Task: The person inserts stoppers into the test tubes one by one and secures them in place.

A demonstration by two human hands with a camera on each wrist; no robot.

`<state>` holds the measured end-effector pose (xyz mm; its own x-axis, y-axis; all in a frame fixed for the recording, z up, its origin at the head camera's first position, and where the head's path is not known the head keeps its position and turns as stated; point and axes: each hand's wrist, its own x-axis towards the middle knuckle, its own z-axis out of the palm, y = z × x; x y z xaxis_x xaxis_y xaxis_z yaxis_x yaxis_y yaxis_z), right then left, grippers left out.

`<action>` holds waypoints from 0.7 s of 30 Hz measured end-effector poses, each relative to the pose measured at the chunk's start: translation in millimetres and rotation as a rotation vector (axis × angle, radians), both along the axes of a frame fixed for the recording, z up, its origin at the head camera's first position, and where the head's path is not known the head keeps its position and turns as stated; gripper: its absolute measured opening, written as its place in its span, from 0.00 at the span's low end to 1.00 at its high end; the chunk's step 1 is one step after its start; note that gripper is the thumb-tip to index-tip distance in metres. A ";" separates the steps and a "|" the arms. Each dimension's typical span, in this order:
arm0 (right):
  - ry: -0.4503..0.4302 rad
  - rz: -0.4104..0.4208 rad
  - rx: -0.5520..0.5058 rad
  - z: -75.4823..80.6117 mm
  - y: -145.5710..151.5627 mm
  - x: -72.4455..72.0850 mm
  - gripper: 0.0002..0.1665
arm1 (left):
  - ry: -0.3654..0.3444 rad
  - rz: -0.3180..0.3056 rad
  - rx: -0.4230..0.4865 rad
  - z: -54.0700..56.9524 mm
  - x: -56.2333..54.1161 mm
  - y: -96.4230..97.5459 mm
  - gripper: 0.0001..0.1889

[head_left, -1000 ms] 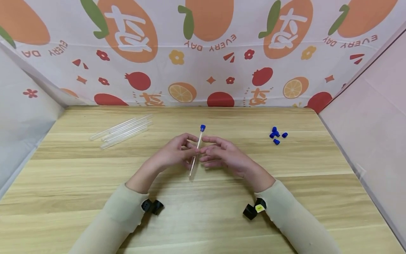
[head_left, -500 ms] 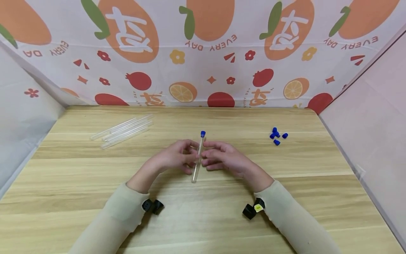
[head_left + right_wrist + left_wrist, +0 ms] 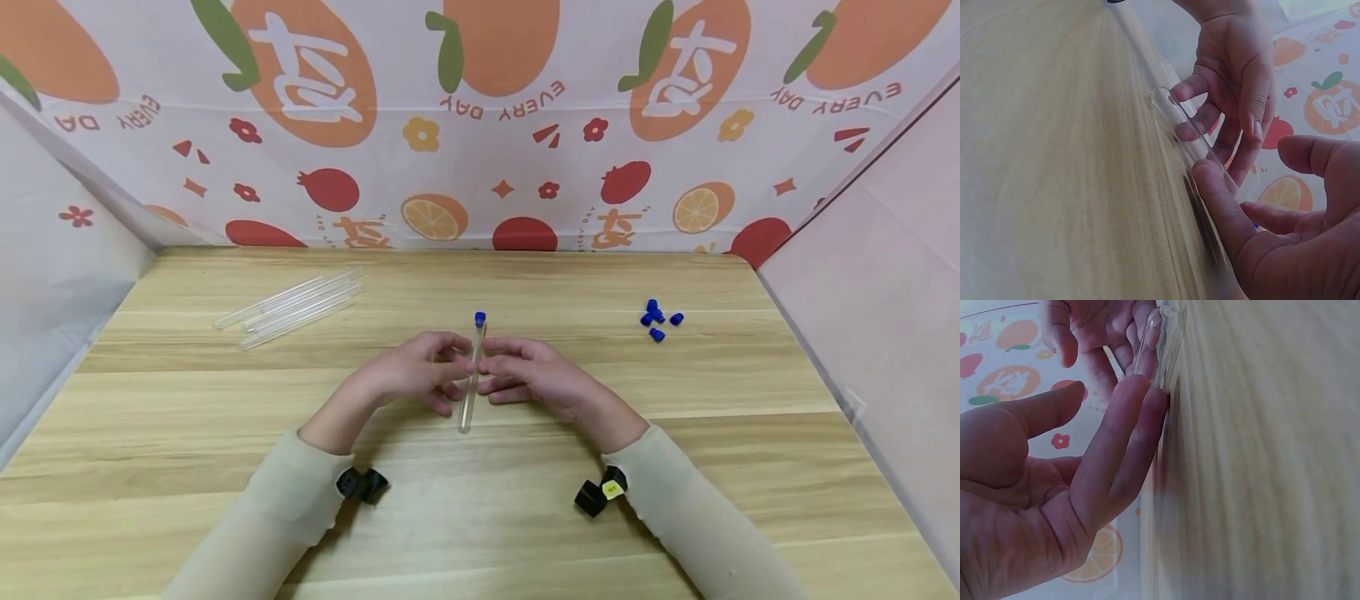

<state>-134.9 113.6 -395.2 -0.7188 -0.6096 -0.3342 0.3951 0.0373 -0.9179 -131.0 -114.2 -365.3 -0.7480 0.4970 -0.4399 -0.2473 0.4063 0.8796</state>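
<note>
A clear test tube (image 3: 467,410) with a blue cap (image 3: 480,319) lies on the table between my hands, its capped end pointing away from me. From one side my left hand (image 3: 422,367) touches the tube with loosely extended fingers. My right hand (image 3: 536,371) is on the other side, fingertips against or very near the glass. In the right wrist view the tube's rounded end (image 3: 1161,99) shows, and both thumbs stand off from it. The left wrist view likewise has the left thumb (image 3: 1054,406) raised and no fingers wrapped round the tube.
Several clear tubes (image 3: 300,308) lie in a loose pile at the back left of the wooden table (image 3: 480,525). Several blue caps (image 3: 657,335) are scattered at the back right. A fruit-print cloth (image 3: 465,167) hangs behind the table.
The capped tube has come down from a tilted position in the hands to lie on the table, its cap nearer to me. Both hands have lowered slightly and loosened.
</note>
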 end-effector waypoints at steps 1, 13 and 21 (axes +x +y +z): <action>0.000 -0.001 0.000 -0.1 0.2 0.0 0.31 | -0.003 0.002 -0.005 0.5 0.1 0.3 0.29; -0.011 0.006 -0.015 1.4 0.8 -0.1 0.32 | -0.003 0.011 -0.031 1.3 0.6 0.8 0.30; -0.033 -0.001 -0.015 1.0 0.4 -0.3 0.31 | 0.009 0.004 -0.051 0.7 1.3 -0.2 0.30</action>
<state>-135.2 114.0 -394.1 -0.7081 -0.6142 -0.3483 0.4251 0.0232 -0.9049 -129.7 -114.4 -364.6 -0.7541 0.4709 -0.4578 -0.2411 0.4499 0.8599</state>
